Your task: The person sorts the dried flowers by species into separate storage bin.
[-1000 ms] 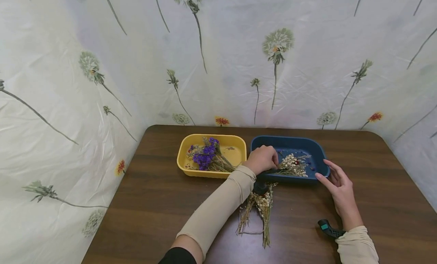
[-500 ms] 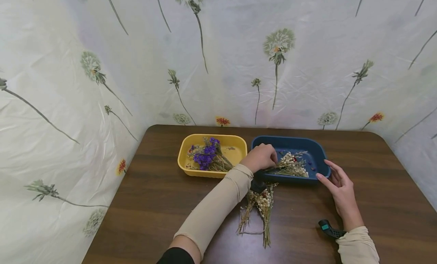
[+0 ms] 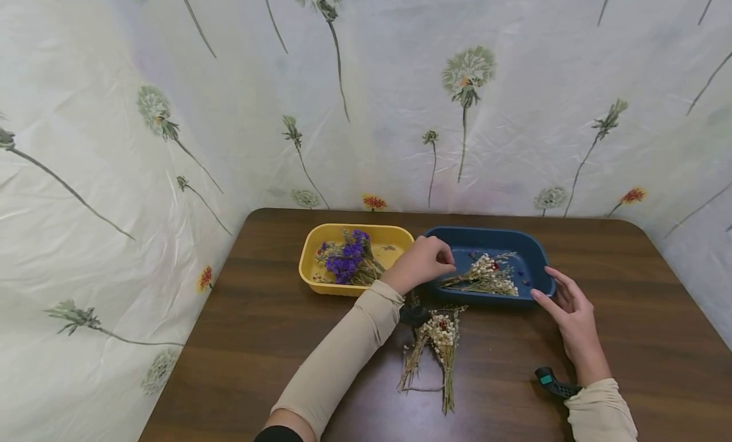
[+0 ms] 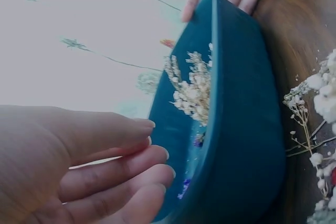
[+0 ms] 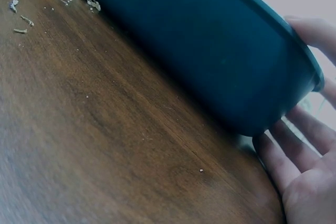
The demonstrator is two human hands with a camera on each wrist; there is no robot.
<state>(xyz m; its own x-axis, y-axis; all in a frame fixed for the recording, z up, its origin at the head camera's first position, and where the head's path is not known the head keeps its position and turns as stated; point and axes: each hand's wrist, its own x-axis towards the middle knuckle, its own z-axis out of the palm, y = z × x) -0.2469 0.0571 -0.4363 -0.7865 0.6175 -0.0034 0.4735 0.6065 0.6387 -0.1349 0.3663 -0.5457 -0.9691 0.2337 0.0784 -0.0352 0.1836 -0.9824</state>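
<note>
My left hand [image 3: 420, 262] is above the left end of the blue tray [image 3: 474, 239]. In the left wrist view its fingers [image 4: 139, 179] are loosely bent with nothing between them. Beneath and beyond it, a bunch of dried white flowers [image 3: 490, 277] lies inside the tray, stems pointing left and blossoms right. My right hand [image 3: 574, 315] holds the tray's right end, thumb at the front rim and fingers round the end wall, as the right wrist view also shows with its fingers [image 5: 294, 148] against the lower corner.
Left of the blue tray stands a yellow tray [image 3: 394, 242] with a bunch of dried purple flowers [image 3: 345, 262]. Small bunches of dried white flowers [image 3: 445, 334] lie on the brown table [image 3: 492, 391] in front of the trays. A patterned cloth [image 3: 377, 99] hangs behind.
My left hand has let go of the white flower bunch's stems and drawn back left and up. The bunch stays in the blue tray. My right hand keeps its hold.
</note>
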